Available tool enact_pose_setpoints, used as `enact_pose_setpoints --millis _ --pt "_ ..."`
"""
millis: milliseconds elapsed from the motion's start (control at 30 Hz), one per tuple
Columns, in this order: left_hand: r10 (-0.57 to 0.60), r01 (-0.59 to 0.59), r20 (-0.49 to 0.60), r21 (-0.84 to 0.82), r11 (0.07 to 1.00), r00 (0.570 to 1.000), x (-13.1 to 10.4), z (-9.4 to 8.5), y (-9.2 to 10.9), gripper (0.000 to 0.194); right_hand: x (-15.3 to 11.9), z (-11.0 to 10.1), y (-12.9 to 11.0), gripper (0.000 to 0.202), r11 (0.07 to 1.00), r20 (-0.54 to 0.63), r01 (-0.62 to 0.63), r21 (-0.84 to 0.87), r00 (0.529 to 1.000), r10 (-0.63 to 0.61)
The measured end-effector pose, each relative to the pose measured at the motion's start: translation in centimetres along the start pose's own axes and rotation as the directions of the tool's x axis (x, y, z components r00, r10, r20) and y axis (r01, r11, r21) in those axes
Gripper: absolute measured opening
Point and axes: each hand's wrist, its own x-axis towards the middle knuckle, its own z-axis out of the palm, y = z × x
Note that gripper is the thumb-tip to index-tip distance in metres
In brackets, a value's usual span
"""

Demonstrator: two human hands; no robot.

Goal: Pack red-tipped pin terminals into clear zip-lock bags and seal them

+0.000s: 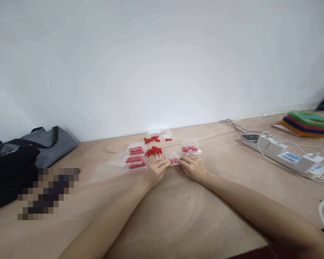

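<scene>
My left hand (154,173) and right hand (194,169), fingers curled nearly closed, pinch opposite sides of the small bag (174,157) between them, probably to steady it; red-tipped sticks (154,151) lie just beyond my left, seemingly for easy reach.

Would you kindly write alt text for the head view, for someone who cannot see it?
Left hand and right hand touch a small clear bag with red items on a brown surface. Filled bags lie left, loose red pieces beyond, a white power strip right.
</scene>
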Motion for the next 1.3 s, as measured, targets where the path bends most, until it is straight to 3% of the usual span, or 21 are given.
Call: enact_pose_setpoints --millis 200,367,467,633,833,1000,1100,1200,1233,1300 --pt "-0.149 0.15 -0.022 0.037 0.988 0.989 -0.8 -1.5 0.6 0.033 1.3 1.4 1.7 0.018 0.99 -0.139 -0.091 -0.112 0.987 0.076" --pt "-0.177 0.177 0.028 0.008 0.984 0.984 -2.3 -3.6 1.5 0.029 3.2 2.6 4.9 0.021 0.973 -0.205 -0.093 -0.212 0.978 0.048" --pt "-0.177 0.177 0.05 0.005 0.984 0.983 -3.2 -5.0 1.8 0.025 3.0 3.3 6.6 0.023 0.958 -0.176 -0.088 -0.273 0.984 0.04" --pt "-0.202 0.202 0.08 0.006 0.979 0.976 -4.5 -6.7 1.8 0.019 0.6 3.2 8.1 0.018 0.972 -0.022 -0.017 -0.234 1.0 0.012" --pt "-0.237 0.237 0.085 0.015 0.971 0.968 -5.0 -7.3 1.4 0.018 -1.1 1.5 8.4 0.012 0.992 0.079 -0.032 -0.125 0.996 0.042" --pt "-0.307 0.301 0.0 0.196 0.933 0.952 -5.9 -8.3 0.1 0.015 -1.2 0.3 5.7 0.021 0.989 0.034 -0.142 -0.03 0.989 0.143" --pt "-0.426 0.441 -0.121 0.328 0.835 0.897 -7.6 -9.5 -2.2 0.013 -0.4 0.1 2.6 0.021 0.98 0.048 -0.148 0.136 0.989 0.143" --pt "-0.577 0.558 -0.105 0.439 0.704 0.81 -9.5 -10.7 -4.7 0.022 1.0 0.5 -0.3 0.023 0.942 0.171 -0.136 0.307 0.982 0.086" --pt "-0.649 0.594 -0.062 0.475 0.649 0.758 -10.0 -11.0 -5.4 0.028 1.5 0.8 -1.0 0.026 0.929 0.202 -0.153 0.336 0.975 0.087" --pt "-0.798 0.643 0.08 0.548 0.535 0.597 -10.6 -11.4 -6.3 0.042 2.5 1.6 -2.1 0.035 0.909 0.248 -0.194 0.369 0.963 0.105"
